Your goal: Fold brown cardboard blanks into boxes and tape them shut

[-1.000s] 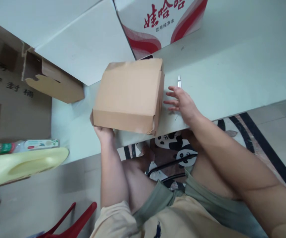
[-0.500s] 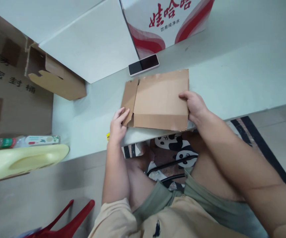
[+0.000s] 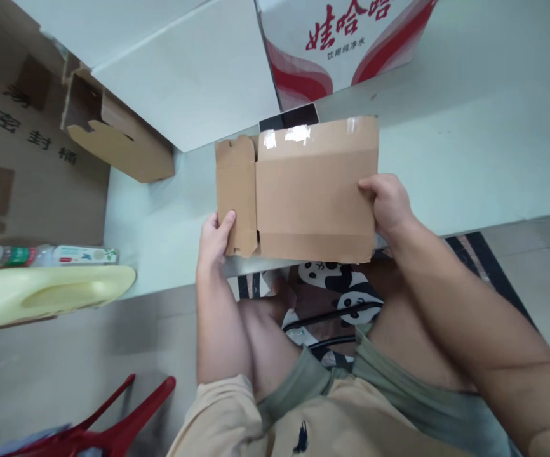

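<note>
A brown cardboard box [image 3: 315, 190], folded nearly flat, is held over the front edge of the pale table [image 3: 470, 127]. Strips of shiny tape cling to its far edge. My left hand [image 3: 215, 238] grips the end flap [image 3: 237, 190] at the box's left, thumb on top. My right hand [image 3: 390, 202] is closed on the right edge, its thumb lying on the cardboard and its other fingers hidden beneath. Just behind the box, a dark-faced phone-like device [image 3: 298, 117] is partly covered by it.
A white carton with red lettering [image 3: 346, 44] and a plain white box [image 3: 199, 76] stand behind. To the left are an open narrow cardboard box [image 3: 132, 143], a large brown carton [image 3: 41, 184], a bottle [image 3: 18, 256] and a yellow plastic item [image 3: 65, 292]. A red chair [image 3: 127, 425] stands below left.
The end flap has swung outward to the left and lies flatter, with my left hand on it. The box's far side has spread out, showing tape and covering part of the device.
</note>
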The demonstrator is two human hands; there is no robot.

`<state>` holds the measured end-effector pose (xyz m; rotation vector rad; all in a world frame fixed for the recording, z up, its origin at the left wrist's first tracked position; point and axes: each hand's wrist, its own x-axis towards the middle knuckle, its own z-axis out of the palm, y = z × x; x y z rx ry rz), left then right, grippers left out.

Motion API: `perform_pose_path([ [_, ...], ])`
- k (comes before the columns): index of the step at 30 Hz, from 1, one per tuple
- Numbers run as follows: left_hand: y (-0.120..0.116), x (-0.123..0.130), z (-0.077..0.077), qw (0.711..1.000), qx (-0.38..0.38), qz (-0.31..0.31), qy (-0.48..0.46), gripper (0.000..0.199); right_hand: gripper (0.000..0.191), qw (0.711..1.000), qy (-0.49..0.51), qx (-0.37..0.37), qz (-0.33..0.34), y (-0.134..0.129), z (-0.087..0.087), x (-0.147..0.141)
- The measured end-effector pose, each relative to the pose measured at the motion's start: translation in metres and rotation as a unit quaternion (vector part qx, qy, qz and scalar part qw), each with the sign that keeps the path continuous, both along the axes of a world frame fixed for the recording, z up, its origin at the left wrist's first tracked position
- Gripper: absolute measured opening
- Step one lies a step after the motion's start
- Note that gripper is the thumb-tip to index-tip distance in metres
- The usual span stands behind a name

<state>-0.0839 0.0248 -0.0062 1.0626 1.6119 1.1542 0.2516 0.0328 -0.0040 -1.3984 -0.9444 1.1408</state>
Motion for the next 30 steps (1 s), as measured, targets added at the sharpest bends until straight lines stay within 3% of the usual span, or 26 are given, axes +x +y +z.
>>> perform_pose_path([
  [4,-0.002,0.011,0.008,0.997,-0.03,-0.048,-0.043,0.064,0.026,0.997,0.041,-0.048,0.043,-0.034,0.046,0.006],
  [6,-0.002,0.016,0.011,0.994,-0.039,-0.073,-0.071,0.063,0.034,0.996,0.044,-0.046,0.068,-0.054,0.068,0.013],
  [8,0.0,0.022,0.012,0.991,-0.043,-0.079,-0.101,0.059,0.041,0.997,0.05,-0.049,0.037,-0.069,0.08,0.022],
  [11,0.008,0.032,0.014,0.987,-0.034,-0.061,-0.148,0.054,0.041,0.989,0.055,-0.029,-0.134,-0.082,0.078,0.04],
  [14,0.014,0.042,0.018,0.976,-0.055,-0.116,-0.173,0.05,0.035,0.951,0.023,0.027,-0.309,-0.09,0.062,0.074],
  [18,0.015,0.051,0.023,0.972,-0.075,-0.17,-0.145,0.048,0.043,0.923,-0.069,0.031,-0.377,-0.092,0.047,0.13],
  [21,0.015,0.052,0.022,0.973,-0.073,-0.171,-0.134,0.044,0.041,0.897,-0.122,0.078,-0.418,-0.062,0.05,0.162],
  [25,0.02,0.053,0.018,0.977,-0.088,-0.161,-0.111,0.042,0.026,0.912,-0.125,0.076,-0.382,0.038,0.082,0.184],
  [28,0.023,0.054,0.017,0.979,-0.094,-0.152,-0.096,0.043,0.018,0.954,-0.102,0.011,-0.28,0.117,0.107,0.183],
  [30,0.025,0.054,0.018,0.98,-0.093,-0.147,-0.095,0.041,0.019,0.968,-0.152,-0.052,-0.194,0.146,0.111,0.172],
])
